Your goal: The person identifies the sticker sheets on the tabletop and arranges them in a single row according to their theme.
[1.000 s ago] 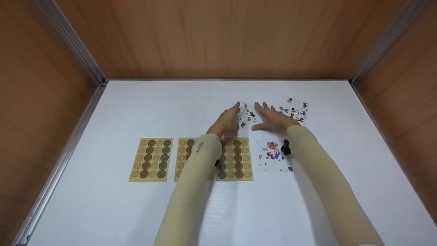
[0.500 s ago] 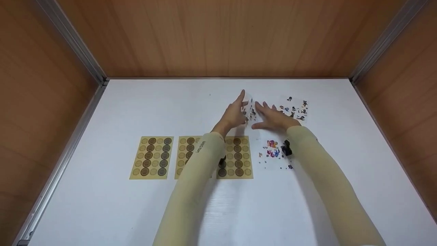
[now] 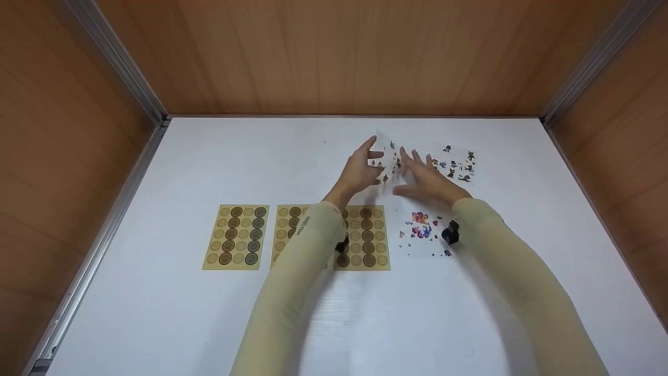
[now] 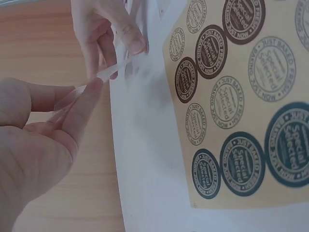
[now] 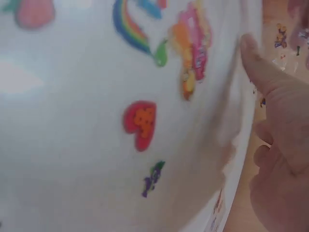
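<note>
Plainly, the clear sticker sheet (image 3: 388, 165) is between the two hands, toward the far side of the white table (image 3: 156, 313): just right of the left hand (image 3: 359, 171), just left of the right hand (image 3: 429, 178). The left hand pinches the film between thumb and fingers, as the left wrist view shows; the right hand's fingers are apart, and whether any of them touches the sheet I cannot tell. The sheet is tilted, its longer visible run seeming to go near to far, so the hands face each other across it and the left is the one with a grip. A second clear sheet (image 3: 458, 163) lies right of it, partly hidden by the right hand; a third (image 3: 417, 245), with bright stickers, lies nearer. Tan label sheets (image 3: 236, 237) lie in a row at the near left
</note>
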The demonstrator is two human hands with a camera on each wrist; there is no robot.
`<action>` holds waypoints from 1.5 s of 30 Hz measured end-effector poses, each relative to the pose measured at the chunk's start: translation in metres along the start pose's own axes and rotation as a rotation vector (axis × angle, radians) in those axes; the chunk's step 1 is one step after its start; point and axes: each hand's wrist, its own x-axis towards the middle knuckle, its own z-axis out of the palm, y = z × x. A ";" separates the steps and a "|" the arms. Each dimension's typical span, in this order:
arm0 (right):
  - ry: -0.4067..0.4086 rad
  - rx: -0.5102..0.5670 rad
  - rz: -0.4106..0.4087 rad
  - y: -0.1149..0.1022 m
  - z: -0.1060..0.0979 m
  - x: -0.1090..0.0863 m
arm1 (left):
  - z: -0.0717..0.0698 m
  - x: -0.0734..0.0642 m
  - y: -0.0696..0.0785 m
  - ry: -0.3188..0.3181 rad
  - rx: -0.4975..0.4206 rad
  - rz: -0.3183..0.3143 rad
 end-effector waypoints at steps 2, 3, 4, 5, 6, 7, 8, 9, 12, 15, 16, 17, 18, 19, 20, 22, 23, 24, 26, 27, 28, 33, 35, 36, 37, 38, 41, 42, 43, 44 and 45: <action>0.027 0.065 -0.037 0.001 -0.005 -0.006 | 0.000 -0.002 0.003 0.008 -0.069 0.017; 0.038 0.110 -0.042 0.002 -0.008 -0.010 | 0.000 -0.004 0.004 0.011 -0.102 0.027; 0.046 0.151 -0.045 0.002 -0.011 -0.014 | 0.001 -0.006 0.006 0.013 -0.135 0.035; 0.053 0.199 -0.042 0.003 -0.015 -0.017 | 0.001 -0.007 0.009 0.014 -0.171 0.041; 0.059 0.259 -0.036 0.003 -0.018 -0.022 | 0.003 -0.009 0.011 0.013 -0.207 0.048; 0.057 0.343 -0.014 0.004 -0.022 -0.028 | 0.005 -0.011 0.014 0.009 -0.237 0.054; 0.055 0.432 0.012 0.004 -0.025 -0.034 | 0.007 -0.013 0.016 0.003 -0.265 0.062; 0.053 0.509 0.029 0.005 -0.029 -0.040 | 0.010 -0.015 0.019 -0.004 -0.293 0.071; 0.045 0.775 0.075 0.005 -0.039 -0.059 | 0.021 -0.021 0.027 -0.030 -0.372 0.093; 0.049 0.998 0.081 0.004 -0.046 -0.080 | 0.035 -0.027 0.033 -0.051 -0.441 0.112; 0.055 1.051 0.074 0.005 -0.048 -0.087 | 0.040 -0.029 0.035 -0.054 -0.454 0.115; 0.068 1.089 0.063 0.006 -0.049 -0.095 | 0.045 -0.031 0.036 -0.057 -0.467 0.120; 0.085 1.113 0.057 0.007 -0.050 -0.102 | 0.050 -0.033 0.037 -0.058 -0.477 0.125; 0.103 1.128 0.046 0.009 -0.052 -0.109 | 0.055 -0.035 0.038 -0.058 -0.483 0.130; 0.124 1.127 0.041 0.011 -0.053 -0.115 | 0.060 -0.038 0.038 -0.059 -0.487 0.136; 0.165 1.109 0.034 0.017 -0.055 -0.129 | 0.071 -0.042 0.038 -0.069 -0.492 0.140; 0.182 1.102 0.032 0.020 -0.055 -0.135 | 0.076 -0.044 0.038 -0.076 -0.497 0.139; 0.192 1.095 0.029 0.024 -0.056 -0.141 | 0.082 -0.047 0.037 -0.086 -0.500 0.135; 0.202 1.096 0.018 0.030 -0.057 -0.152 | 0.092 -0.052 0.036 -0.107 -0.504 0.119; 0.203 1.103 0.009 0.033 -0.057 -0.157 | 0.096 -0.054 0.036 -0.117 -0.505 0.110; 0.203 1.112 -0.002 0.035 -0.058 -0.163 | 0.100 -0.056 0.036 -0.127 -0.502 0.104; 0.229 1.113 -0.032 0.048 -0.061 -0.187 | 0.115 -0.062 0.035 -0.161 -0.448 0.106; 0.242 1.097 -0.030 0.052 -0.062 -0.194 | 0.119 -0.063 0.034 -0.165 -0.441 0.107; 0.245 1.094 -0.029 0.054 -0.063 -0.197 | 0.121 -0.064 0.033 -0.165 -0.440 0.103; 0.244 1.092 -0.032 0.056 -0.063 -0.199 | 0.123 -0.064 0.032 -0.164 -0.440 0.098; 0.243 1.090 -0.033 0.058 -0.064 -0.201 | 0.124 -0.064 0.031 -0.161 -0.437 0.091; 0.245 1.070 -0.036 0.062 -0.066 -0.206 | 0.131 -0.065 0.030 -0.156 -0.409 0.070; 0.250 1.059 -0.032 0.064 -0.066 -0.208 | 0.134 -0.066 0.029 -0.157 -0.395 0.065; 0.256 1.049 -0.027 0.066 -0.066 -0.211 | 0.137 -0.067 0.028 -0.162 -0.384 0.068; 0.260 1.040 -0.021 0.068 -0.065 -0.213 | 0.140 -0.068 0.027 -0.168 -0.376 0.073; 0.264 1.031 -0.014 0.070 -0.065 -0.216 | 0.143 -0.070 0.027 -0.176 -0.366 0.082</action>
